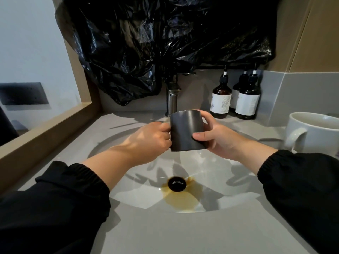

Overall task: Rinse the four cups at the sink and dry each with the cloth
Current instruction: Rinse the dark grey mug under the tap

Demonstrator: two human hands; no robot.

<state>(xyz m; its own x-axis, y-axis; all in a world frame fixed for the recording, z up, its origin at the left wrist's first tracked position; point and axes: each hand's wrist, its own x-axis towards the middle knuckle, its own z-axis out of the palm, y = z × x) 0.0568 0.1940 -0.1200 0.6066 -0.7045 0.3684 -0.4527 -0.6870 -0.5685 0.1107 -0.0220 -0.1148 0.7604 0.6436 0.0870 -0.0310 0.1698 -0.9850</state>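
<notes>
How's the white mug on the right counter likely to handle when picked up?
White mug looks thick-walled ceramic: probably stiff, heavyish, and breakable if knocked on the countertop. Glossy glaze may be slippery wet; its loop handle should give secure grip.

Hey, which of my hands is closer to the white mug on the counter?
Right. The right hand grips the dark cup on the side toward the white mug; the left hand holds the cup's far side.

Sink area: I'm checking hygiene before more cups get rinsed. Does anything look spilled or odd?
Yes. A brown puddle lies in the sink around the drain, possibly poured-out coffee. Above, a crumpled black plastic bag covers the wall and drapes over the faucet. The held dark cup looks intact.
</notes>
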